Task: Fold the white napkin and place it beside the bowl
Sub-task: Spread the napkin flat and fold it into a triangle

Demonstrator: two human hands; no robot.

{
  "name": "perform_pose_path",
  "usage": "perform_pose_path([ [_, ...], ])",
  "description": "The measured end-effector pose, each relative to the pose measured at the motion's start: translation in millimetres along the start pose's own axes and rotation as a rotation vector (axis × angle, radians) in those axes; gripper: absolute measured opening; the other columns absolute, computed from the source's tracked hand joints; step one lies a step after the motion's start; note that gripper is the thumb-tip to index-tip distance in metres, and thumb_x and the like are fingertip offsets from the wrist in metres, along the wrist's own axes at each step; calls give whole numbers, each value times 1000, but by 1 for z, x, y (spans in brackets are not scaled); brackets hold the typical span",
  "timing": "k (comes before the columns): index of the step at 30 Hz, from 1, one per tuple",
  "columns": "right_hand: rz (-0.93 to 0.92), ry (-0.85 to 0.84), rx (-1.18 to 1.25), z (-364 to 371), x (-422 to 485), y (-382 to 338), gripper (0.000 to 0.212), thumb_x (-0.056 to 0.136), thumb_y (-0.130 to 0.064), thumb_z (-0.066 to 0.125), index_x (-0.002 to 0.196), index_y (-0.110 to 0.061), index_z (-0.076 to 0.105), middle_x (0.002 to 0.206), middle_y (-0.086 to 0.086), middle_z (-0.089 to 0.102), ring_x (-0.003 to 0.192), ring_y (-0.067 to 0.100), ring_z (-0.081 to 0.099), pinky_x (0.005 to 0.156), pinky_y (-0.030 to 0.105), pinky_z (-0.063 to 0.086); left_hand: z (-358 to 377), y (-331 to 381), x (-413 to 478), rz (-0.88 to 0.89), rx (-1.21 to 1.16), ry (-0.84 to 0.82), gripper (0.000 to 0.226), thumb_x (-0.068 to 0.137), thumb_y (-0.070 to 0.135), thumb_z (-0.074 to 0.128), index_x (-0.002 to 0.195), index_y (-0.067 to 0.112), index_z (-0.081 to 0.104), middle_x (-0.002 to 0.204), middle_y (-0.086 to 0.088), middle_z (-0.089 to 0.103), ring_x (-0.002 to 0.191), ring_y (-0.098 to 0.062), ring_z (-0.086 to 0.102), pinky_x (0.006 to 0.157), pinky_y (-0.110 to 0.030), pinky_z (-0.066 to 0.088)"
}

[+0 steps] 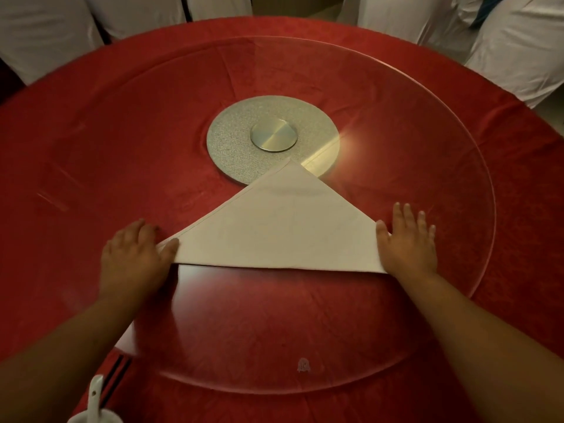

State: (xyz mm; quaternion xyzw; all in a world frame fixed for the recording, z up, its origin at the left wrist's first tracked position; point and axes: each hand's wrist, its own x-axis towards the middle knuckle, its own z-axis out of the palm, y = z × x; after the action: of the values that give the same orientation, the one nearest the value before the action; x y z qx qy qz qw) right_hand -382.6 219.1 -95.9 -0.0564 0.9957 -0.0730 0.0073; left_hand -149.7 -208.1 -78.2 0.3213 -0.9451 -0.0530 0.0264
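The white napkin point(276, 228) lies folded into a triangle on the glass turntable point(427, 154), its apex pointing away from me and its long edge nearest me. My left hand point(134, 257) rests flat on the left corner, thumb on the cloth. At the right corner my right hand point(407, 242) lies flat with fingers spread, thumb touching the cloth's edge. A white bowl point(94, 418) with a white spoon point(95, 398) in it shows at the bottom left edge, mostly cut off.
The round table wears a red cloth point(61, 148). A silver hub point(273, 135) sits at the turntable's centre, just beyond the napkin's apex. Dark chopsticks point(117, 374) lie beside the bowl. White-covered chairs point(515, 50) ring the far side.
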Motion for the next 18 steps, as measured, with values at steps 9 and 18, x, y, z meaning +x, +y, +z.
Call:
perform_pose_path([
  [9,95,71,-28,-7,-8,43,65,104,-48,34,155,-9,33,161,17,32,150,40,25,121,57,17,15,-18,0,-118,-167,1,74,98,62,26,158,20,32,169,-12,22,156,-33,16,122,-64,7],
  [18,221,279,-99,-14,-48,46,37,93,-33,63,85,2,66,88,30,61,83,49,56,75,52,49,19,-15,-6,-147,-149,12,63,104,53,38,154,15,40,167,-13,27,155,-31,19,124,-61,10],
])
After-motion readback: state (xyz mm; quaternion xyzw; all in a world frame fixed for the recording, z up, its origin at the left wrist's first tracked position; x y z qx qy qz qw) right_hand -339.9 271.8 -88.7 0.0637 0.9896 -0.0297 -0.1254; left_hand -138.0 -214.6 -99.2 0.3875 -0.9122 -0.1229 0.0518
